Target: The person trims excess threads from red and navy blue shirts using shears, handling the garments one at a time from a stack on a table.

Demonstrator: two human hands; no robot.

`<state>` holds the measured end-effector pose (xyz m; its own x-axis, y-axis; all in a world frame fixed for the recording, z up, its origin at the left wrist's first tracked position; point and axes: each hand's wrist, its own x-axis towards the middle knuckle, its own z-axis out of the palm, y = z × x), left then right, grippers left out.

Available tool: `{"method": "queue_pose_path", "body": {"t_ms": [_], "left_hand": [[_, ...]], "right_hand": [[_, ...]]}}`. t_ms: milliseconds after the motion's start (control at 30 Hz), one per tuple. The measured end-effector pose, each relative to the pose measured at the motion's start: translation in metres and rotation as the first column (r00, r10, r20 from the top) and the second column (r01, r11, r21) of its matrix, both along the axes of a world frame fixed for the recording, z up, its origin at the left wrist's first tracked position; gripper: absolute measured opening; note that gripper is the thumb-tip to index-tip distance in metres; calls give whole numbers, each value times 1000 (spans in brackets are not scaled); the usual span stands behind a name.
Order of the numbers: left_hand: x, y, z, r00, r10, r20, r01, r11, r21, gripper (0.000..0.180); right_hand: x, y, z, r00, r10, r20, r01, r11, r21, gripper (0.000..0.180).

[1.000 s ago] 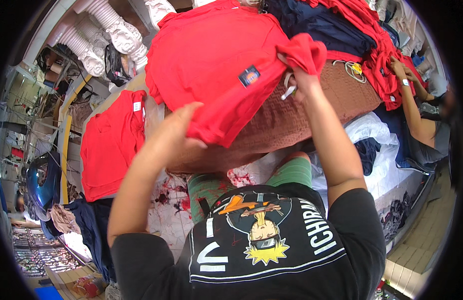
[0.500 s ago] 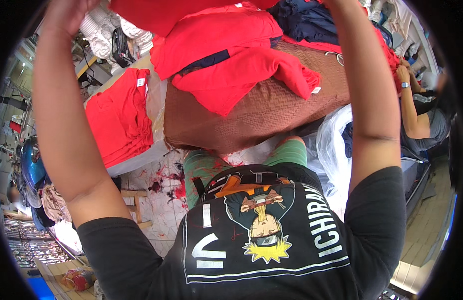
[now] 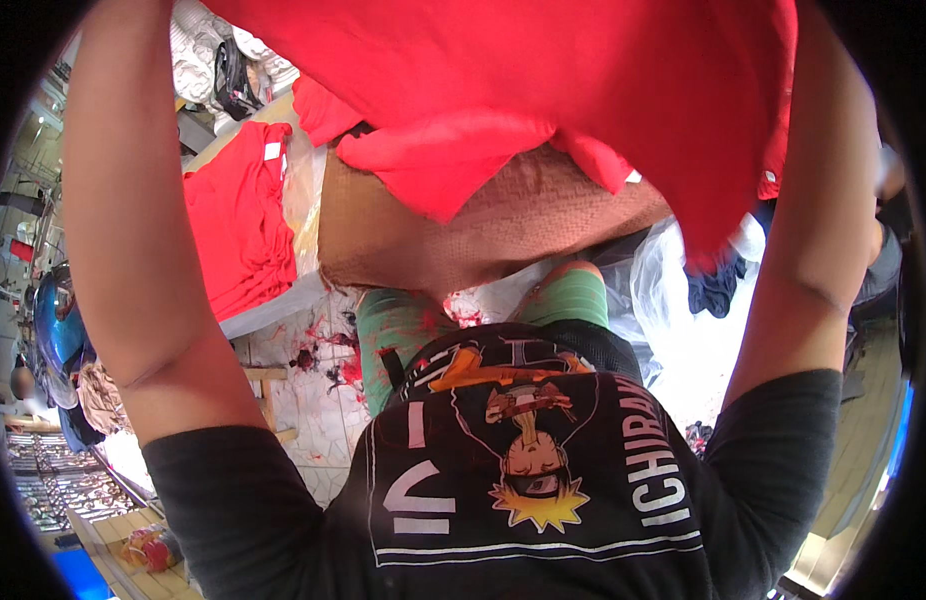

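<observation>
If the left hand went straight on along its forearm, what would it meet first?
Can't tell: the left forearm leaves the top edge, so the hand and its path are out of view. A red garment hangs to the forearm's right.

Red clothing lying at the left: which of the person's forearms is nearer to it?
Left. The left forearm appears beside the red clothing, on its left; the right forearm is far across, beyond the brown cover. Both hands are out of view.
</observation>
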<state>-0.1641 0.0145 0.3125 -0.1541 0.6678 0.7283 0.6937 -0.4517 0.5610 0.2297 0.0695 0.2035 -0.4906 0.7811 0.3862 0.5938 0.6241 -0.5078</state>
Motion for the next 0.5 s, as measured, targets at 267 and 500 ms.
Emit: {"method": "queue_pose_path", "body": {"t_ms": [267, 500], "left_hand": [[-49, 49, -71, 987, 159, -37, -160, 987, 0, 50], [56, 84, -159, 911, -373, 174, 355, 926, 126, 57]], "right_hand": [[8, 29, -21, 993, 14, 120, -5, 998, -70, 20], [23, 31, -35, 990, -15, 143, 32, 992, -119, 20]]}}
